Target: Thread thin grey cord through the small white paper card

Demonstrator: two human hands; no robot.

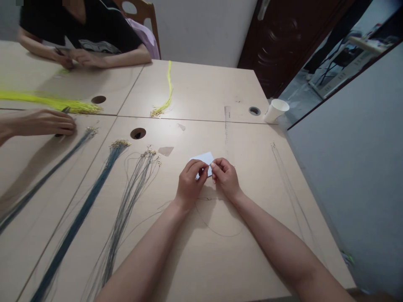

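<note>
A thin cord (217,228) is seen looping on the table (252,260) just before the wrists. Above it, a white card (204,160) is pinched at its near edge by the left hand (189,183) and the right hand (225,177), fingertips closed on it and almost touching. To the left, 3 cord bundles (94,197) are laid out. Farther off, a yellow bundle (165,98), a paper cup (276,110) and a co-worker's hand (47,122) are seen.
</note>
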